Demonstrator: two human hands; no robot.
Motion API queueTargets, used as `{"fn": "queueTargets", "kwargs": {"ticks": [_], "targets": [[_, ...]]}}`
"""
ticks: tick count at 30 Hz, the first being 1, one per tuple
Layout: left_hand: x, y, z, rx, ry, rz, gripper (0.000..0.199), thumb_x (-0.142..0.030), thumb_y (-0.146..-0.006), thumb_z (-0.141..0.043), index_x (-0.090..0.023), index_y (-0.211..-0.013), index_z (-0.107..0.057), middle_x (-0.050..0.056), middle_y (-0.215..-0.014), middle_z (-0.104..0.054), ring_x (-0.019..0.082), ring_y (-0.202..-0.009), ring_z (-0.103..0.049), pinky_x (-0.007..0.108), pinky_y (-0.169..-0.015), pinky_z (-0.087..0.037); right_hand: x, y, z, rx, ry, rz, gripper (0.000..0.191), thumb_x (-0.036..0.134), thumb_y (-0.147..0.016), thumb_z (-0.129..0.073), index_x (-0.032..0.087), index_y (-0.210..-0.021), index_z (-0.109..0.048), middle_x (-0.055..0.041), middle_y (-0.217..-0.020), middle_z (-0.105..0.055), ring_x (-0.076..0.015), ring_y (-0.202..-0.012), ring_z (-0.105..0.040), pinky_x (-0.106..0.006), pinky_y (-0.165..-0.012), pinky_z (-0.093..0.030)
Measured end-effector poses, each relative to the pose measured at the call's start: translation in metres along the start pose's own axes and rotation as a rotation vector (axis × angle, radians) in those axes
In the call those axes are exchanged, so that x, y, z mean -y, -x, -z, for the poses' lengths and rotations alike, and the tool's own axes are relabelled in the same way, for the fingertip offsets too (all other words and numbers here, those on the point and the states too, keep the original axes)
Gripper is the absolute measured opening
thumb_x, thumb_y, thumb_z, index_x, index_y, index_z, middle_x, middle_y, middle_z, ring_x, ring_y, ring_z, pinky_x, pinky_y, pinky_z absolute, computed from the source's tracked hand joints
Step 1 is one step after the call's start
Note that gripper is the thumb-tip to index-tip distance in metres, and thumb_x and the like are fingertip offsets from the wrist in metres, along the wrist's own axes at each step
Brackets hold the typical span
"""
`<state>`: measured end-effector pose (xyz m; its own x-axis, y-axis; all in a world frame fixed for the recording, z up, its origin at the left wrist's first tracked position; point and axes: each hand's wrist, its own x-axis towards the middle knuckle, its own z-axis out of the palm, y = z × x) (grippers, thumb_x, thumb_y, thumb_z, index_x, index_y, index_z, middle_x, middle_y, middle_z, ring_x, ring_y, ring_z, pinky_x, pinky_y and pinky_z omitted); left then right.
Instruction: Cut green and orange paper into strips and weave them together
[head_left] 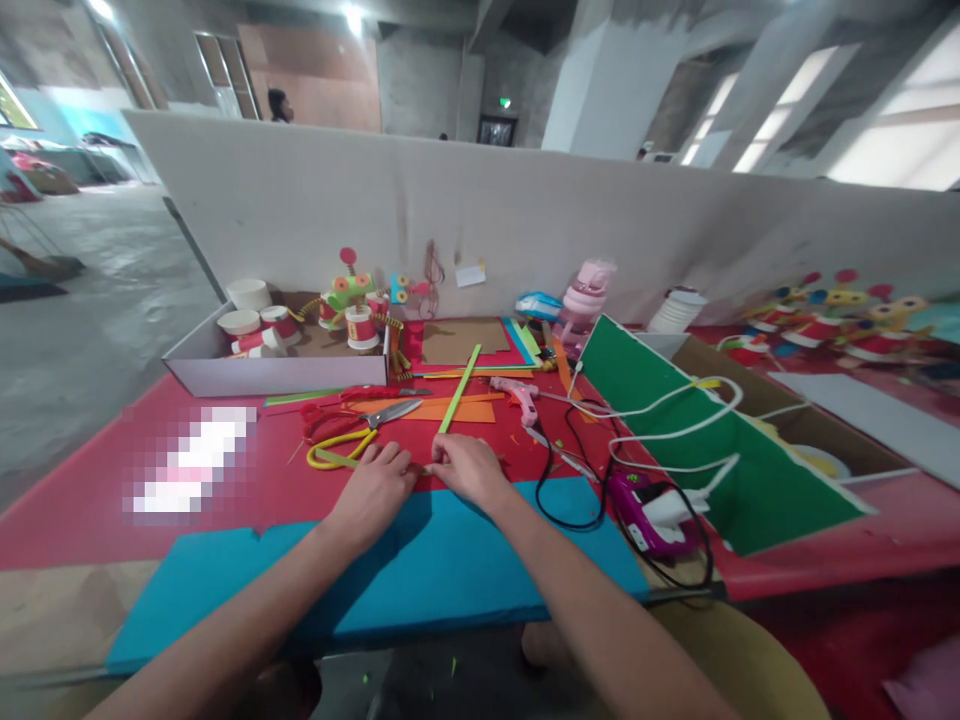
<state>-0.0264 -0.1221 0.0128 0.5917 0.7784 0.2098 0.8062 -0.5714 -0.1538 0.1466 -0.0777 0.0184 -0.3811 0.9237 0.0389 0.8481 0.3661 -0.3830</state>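
Observation:
My left hand (381, 492) is closed at the table's middle, its fingers on a yellow-green paper strip (334, 458) that sticks out to the left. Close beside it, my right hand (466, 468) pinches the lower end of another light green strip (461, 388), which slants up and away. Where the strips meet between the fingertips is too small to make out. Yellow-handled scissors (341, 451) lie just left of my left hand, with red-handled scissors (319, 417) behind them. Orange paper (469, 411) lies behind the hands, and a pink glue gun (517, 396) is to the right.
A blue sheet (450, 570) covers the front edge. At the left, a white box (277, 378) holds paper cups and a green figure (352, 290). Cables run around a purple power strip (649, 515) beside a green panel (697, 440). A pale partition (337, 200) stands behind.

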Motion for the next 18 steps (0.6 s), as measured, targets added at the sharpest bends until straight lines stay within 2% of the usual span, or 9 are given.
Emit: {"fn": "queueTargets", "kwargs": {"ticks": [4, 9, 14, 18], "targets": [[-0.005, 0.001, -0.004, -0.014, -0.056, -0.025, 0.023, -0.015, -0.091, -0.043, -0.014, -0.097, -0.065, 0.011, -0.091, -0.056, 0.027, -0.09, -0.048, 0.041, -0.078, -0.036, -0.029, 0.007, 0.003, -0.001, -0.127, 0.067, 0.018, 0.037, -0.081, -0.067, 0.019, -0.077, -0.062, 0.0006, -0.078, -0.066, -0.0128, -0.072, -0.057, -0.024, -0.064, -0.032], [-0.009, -0.002, -0.006, 0.045, -0.072, -0.067, 0.022, -0.009, -0.089, -0.042, -0.013, -0.09, -0.064, 0.011, -0.087, -0.056, 0.025, -0.084, -0.048, 0.039, -0.075, -0.036, -0.065, 0.021, 0.01, -0.074, -0.202, 0.115, 0.018, 0.033, -0.082, -0.066, 0.018, -0.072, -0.065, -0.0005, -0.075, -0.064, -0.0125, -0.072, -0.056, -0.023, -0.065, -0.034], [-0.009, -0.002, -0.005, 0.086, -0.097, -0.066, 0.022, -0.009, -0.089, -0.042, -0.013, -0.09, -0.064, 0.011, -0.088, -0.057, 0.024, -0.084, -0.048, 0.038, -0.075, -0.036, -0.07, 0.024, 0.013, -0.077, -0.235, 0.057, 0.019, 0.033, -0.081, -0.067, 0.018, -0.069, -0.067, -0.0013, -0.074, -0.065, -0.0134, -0.071, -0.057, -0.024, -0.064, -0.037], [-0.008, -0.001, -0.005, 0.05, -0.083, -0.102, 0.033, -0.012, -0.091, -0.042, -0.013, -0.119, -0.059, 0.011, -0.094, -0.059, 0.025, -0.088, -0.049, 0.039, -0.076, -0.036, -0.065, 0.022, 0.014, -0.073, -0.206, -0.011, 0.015, 0.032, -0.08, -0.067, 0.019, -0.073, -0.067, -0.0015, -0.078, -0.068, -0.0143, -0.074, -0.059, -0.024, -0.066, -0.038]]}}
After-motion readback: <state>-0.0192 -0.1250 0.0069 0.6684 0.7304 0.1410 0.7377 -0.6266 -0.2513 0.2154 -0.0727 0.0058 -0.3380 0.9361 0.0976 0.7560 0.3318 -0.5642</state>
